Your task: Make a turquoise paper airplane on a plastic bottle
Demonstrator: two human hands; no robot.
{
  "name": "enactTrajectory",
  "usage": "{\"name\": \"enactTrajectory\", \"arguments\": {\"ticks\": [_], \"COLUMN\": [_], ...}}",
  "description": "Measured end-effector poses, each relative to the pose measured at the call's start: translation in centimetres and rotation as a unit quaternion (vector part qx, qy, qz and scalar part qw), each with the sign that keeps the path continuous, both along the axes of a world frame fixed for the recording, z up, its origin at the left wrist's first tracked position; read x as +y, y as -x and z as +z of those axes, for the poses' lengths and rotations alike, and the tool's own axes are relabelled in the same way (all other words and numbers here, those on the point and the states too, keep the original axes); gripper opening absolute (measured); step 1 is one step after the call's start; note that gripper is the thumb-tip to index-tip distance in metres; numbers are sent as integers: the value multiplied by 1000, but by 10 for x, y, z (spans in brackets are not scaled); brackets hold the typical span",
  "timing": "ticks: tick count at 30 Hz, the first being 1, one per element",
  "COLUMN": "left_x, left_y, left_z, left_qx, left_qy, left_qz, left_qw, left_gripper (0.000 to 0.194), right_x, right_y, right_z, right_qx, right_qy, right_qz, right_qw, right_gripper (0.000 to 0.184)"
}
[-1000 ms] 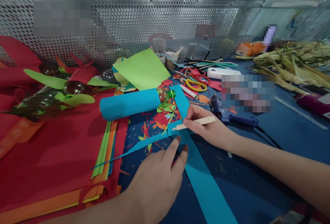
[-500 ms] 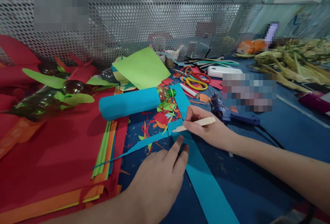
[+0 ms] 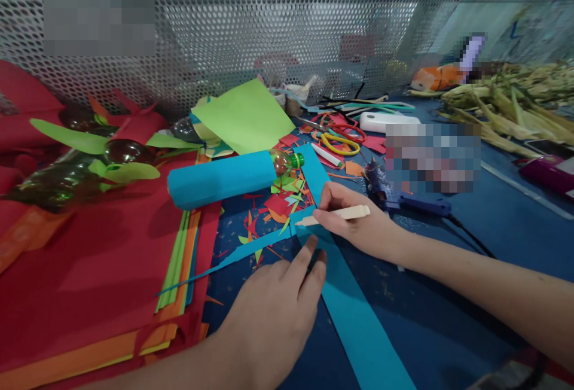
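My right hand (image 3: pixel 352 219) grips a cream-coloured marker (image 3: pixel 343 215), its tip on a small blue paper piece (image 3: pixel 301 219). That piece lies across a long blue paper strip (image 3: pixel 354 318), which runs toward me over the dark blue table. A thin, ragged blue paper offcut (image 3: pixel 255 245) trails left from it. With fingers stretched out, my left hand (image 3: pixel 280 294) lies flat with its fingertips on the blue paper just below the marker tip. Behind the hands lies a bottle (image 3: pixel 224 179) wrapped in blue paper, its green cap (image 3: pixel 298 160) pointing right.
Red paper sheets (image 3: pixel 98 258) and decorated bottles (image 3: pixel 58 174) fill the left. Paper scraps (image 3: pixel 282 198) surround the strip's far end. A blue glue gun (image 3: pixel 394 195), scissors (image 3: pixel 341 139) and a white case (image 3: pixel 389 121) are behind my right hand. Dry husks (image 3: pixel 506 115) lie far right.
The marker tip has shifted slightly left along the small blue piece, with my right hand following. My left hand stays in place on the paper. The whole view has shifted a little.
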State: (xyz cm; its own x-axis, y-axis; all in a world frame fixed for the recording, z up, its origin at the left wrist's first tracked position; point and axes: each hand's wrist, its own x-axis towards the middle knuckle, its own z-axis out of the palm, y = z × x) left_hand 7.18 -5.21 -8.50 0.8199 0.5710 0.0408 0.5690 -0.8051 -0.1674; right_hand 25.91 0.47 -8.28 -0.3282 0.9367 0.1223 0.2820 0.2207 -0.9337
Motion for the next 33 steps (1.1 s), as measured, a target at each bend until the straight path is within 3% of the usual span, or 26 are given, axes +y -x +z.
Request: {"name": "enactTrajectory", "arguments": {"ticks": [8,17,33], "left_x": [0,-2,-1], "left_y": [1,3,3], "left_z": [-1,-12,-7], "left_qx": [-13,-32,-19], "left_qy": [-5,-29,-28], "left_qz": [-3,4,5], "left_qw": [1000,999,999], "left_gripper": [55,56,54], "right_x": [0,0,0], "right_y": [0,-4,-10], "right_z": [1,5,15], "right_qx": [4,-49,-98], "right_qy": [-12,-40,-71], "right_qz": [-9,-67,-87], "right_qw": [1000,996,989], "right_gripper": [19,18,19]}}
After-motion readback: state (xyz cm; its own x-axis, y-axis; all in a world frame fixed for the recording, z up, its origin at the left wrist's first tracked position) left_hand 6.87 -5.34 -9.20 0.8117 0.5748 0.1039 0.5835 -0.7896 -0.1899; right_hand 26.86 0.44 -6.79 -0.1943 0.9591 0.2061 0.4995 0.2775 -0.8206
